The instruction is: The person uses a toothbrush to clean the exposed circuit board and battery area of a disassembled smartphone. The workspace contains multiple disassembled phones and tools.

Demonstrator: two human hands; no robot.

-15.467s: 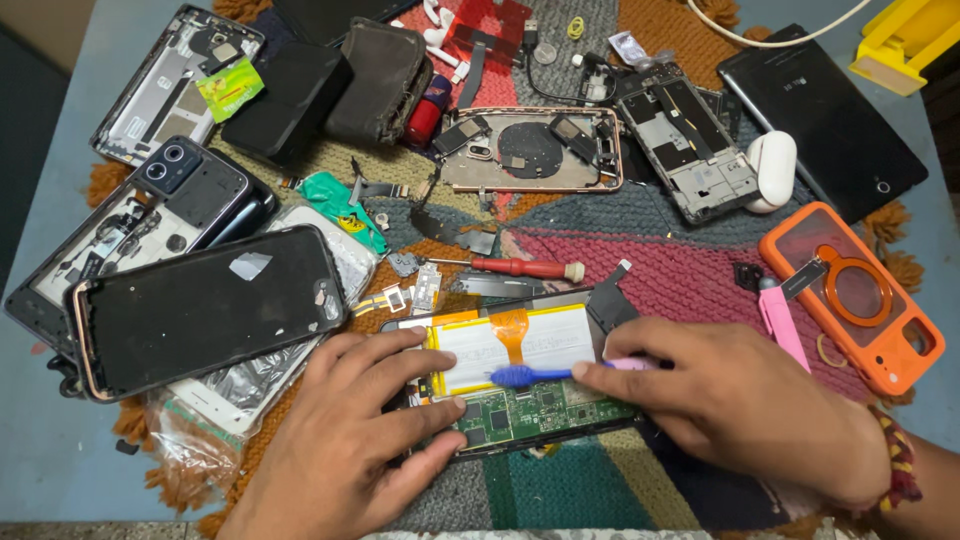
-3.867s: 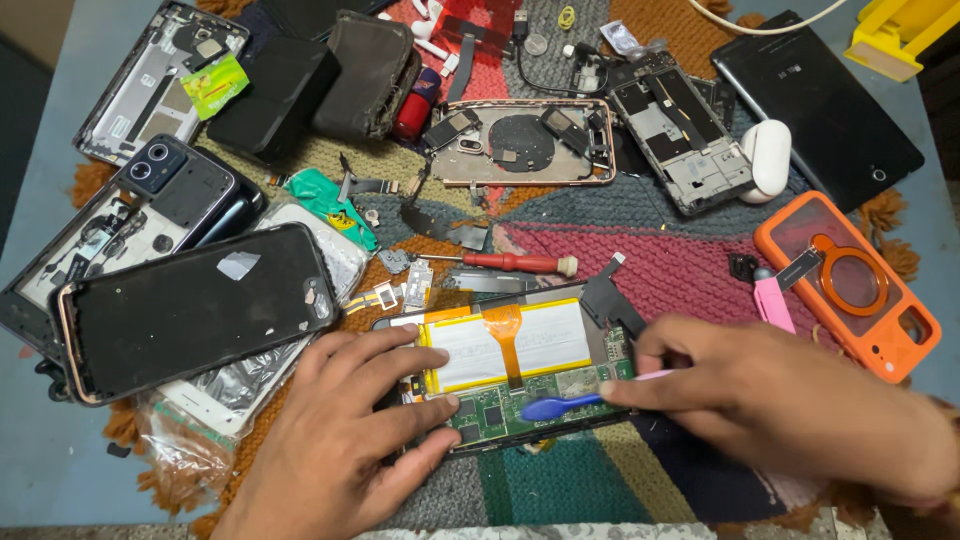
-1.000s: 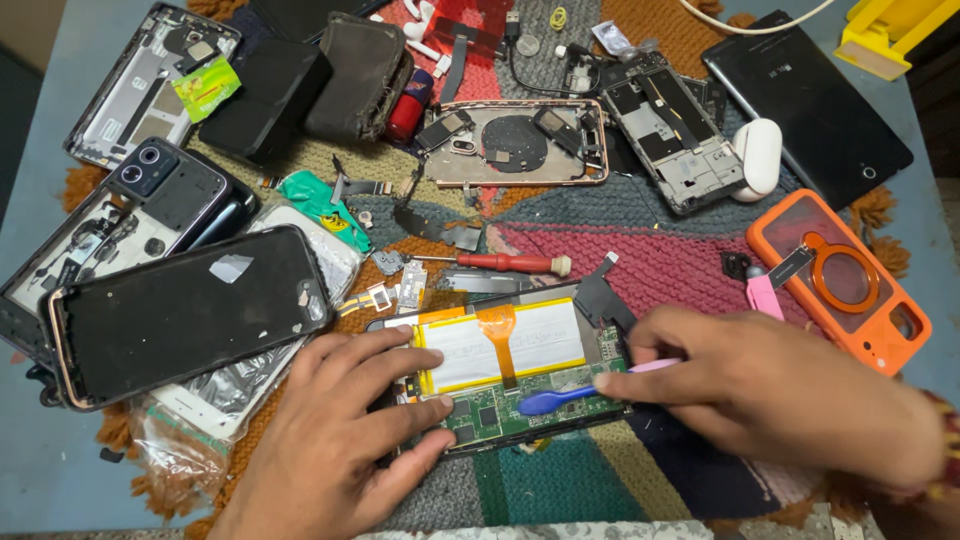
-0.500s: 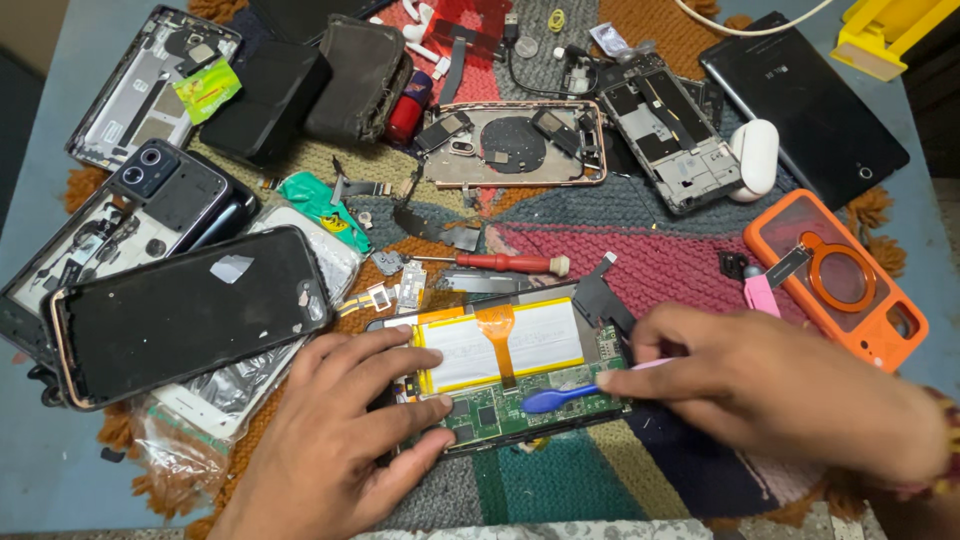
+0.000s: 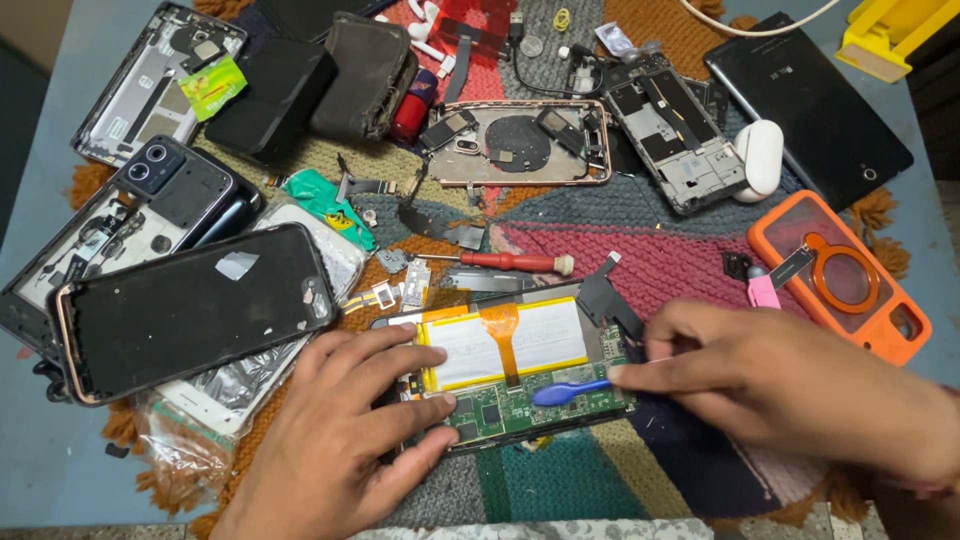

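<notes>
Blue spudger (image 5: pixel 568 391) tip sits on the green circuit board (image 5: pixel 520 405) of the opened phone (image 5: pixel 510 375), a little lower and further toward my left than a second ago, when it lay nearer the board's right end. Half a second back it was almost here, so the sweep has slowed to small nudges. I read that as prying along the board's lower edge, not yet lifting anything free.

My right hand (image 5: pixel 770 375) pinches the spudger's pale handle between thumb and fingers, a narrow closed grip. My left hand (image 5: pixel 350 420) lies flat and spread, fingers pressing the phone's left end; it holds nothing, only pins the phone down (as it did before). The phone rests near the front edge of the woven mat (image 5: pixel 640 270), between my hands.

Labels and packaging:
- Green square sticker (image 5: pixel 212 87) on the grey phone frame (image 5: pixel 150 85), back left corner of the table (image 5: pixel 40 200).
- Green foil wrapper (image 5: pixel 330 205), crumpled, left of centre on the mat.
- Clear plastic bag (image 5: pixel 185 450), front left, partly under the black screen panel (image 5: pixel 195 310).
- White battery (image 5: pixel 505 345) with an orange flex strip (image 5: pixel 503 330) down its middle.
</notes>
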